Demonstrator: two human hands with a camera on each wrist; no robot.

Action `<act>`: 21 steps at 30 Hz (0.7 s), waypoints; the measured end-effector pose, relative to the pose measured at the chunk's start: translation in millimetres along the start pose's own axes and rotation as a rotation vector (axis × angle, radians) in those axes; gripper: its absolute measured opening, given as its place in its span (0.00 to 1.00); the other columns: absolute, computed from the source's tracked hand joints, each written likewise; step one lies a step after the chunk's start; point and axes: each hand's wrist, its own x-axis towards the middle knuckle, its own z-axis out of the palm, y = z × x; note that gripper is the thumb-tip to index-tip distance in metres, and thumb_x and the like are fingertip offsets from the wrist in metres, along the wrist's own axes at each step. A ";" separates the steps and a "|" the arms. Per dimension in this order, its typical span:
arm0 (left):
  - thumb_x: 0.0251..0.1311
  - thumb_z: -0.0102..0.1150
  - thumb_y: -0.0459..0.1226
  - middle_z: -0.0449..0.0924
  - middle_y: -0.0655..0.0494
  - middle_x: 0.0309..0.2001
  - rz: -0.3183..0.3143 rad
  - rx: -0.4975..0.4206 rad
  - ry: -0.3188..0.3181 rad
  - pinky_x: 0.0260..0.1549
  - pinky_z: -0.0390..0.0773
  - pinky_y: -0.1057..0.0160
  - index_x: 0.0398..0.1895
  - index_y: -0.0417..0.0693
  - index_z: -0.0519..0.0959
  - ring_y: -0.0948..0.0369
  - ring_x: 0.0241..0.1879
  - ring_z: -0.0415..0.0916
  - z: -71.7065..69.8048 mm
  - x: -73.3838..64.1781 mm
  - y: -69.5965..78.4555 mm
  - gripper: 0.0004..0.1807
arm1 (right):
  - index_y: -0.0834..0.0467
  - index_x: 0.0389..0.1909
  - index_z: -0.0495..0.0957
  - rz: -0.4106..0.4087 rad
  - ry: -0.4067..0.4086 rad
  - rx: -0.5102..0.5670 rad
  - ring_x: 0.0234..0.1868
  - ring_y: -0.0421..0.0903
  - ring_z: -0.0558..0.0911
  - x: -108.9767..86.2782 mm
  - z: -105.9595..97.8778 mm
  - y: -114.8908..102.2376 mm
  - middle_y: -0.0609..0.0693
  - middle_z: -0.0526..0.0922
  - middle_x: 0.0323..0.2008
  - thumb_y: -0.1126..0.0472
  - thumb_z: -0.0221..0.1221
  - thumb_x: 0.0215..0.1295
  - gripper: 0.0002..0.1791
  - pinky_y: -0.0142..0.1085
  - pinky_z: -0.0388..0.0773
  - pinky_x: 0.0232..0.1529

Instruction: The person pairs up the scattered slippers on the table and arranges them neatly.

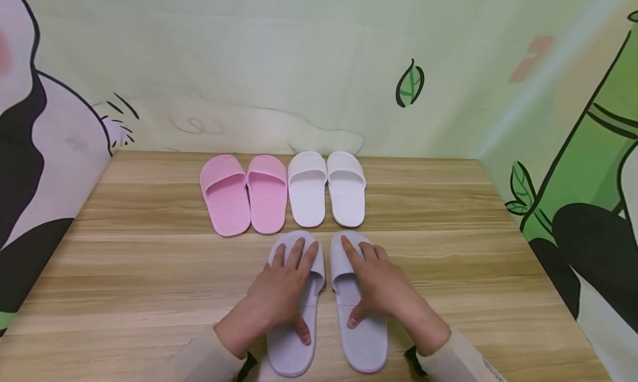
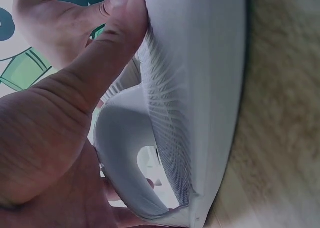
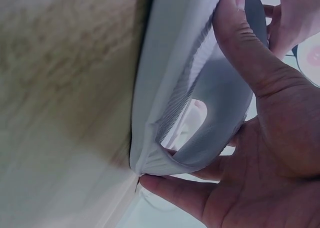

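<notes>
Two pale grey-lilac slippers (image 1: pixel 366 349) lie side by side on the wood-grain surface, straps at the far end, a narrow gap between them. My left hand (image 1: pixel 281 290) rests over the left slipper (image 1: pixel 291 357), fingers spread across its strap and thumb on the footbed. Over the other one lies my right hand (image 1: pixel 381 285), index finger extended along the strap, thumb at the footbed. The left wrist view has the left thumb (image 2: pixel 107 47) touching the slipper's footbed edge. In the right wrist view, fingers lie along the outside of the strap (image 3: pixel 220 107).
Beyond the grey pair stand a pink pair of slippers (image 1: pixel 229 205) and a white pair (image 1: pixel 307 202), next to each other near the back edge. A printed cloth backdrop (image 1: pixel 299 66) with panda, leaf and bamboo drawings rises behind and at both sides of the wood-grain surface (image 1: pixel 448 249).
</notes>
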 end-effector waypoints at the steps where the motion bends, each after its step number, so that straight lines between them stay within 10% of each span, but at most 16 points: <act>1: 0.07 0.92 0.58 0.46 0.39 0.84 0.000 0.001 -0.001 0.65 0.71 0.30 0.85 0.50 0.45 0.28 0.78 0.49 0.2 -0.1 0.2 0.92 | 0.49 0.84 0.48 -0.001 -0.001 -0.002 0.74 0.68 0.65 0.7 0.5 -0.5 0.66 0.63 0.76 0.41 0.88 0.15 0.88 0.64 0.81 0.55; 21: 0.09 0.92 0.59 0.46 0.37 0.83 0.010 0.023 0.009 0.63 0.73 0.29 0.85 0.53 0.46 0.26 0.76 0.52 0.7 0.1 7.0 0.91 | 0.49 0.84 0.48 -0.022 0.008 -0.011 0.74 0.67 0.66 6.0 3.1 -9.0 0.66 0.63 0.76 0.41 0.88 0.16 0.88 0.64 0.81 0.54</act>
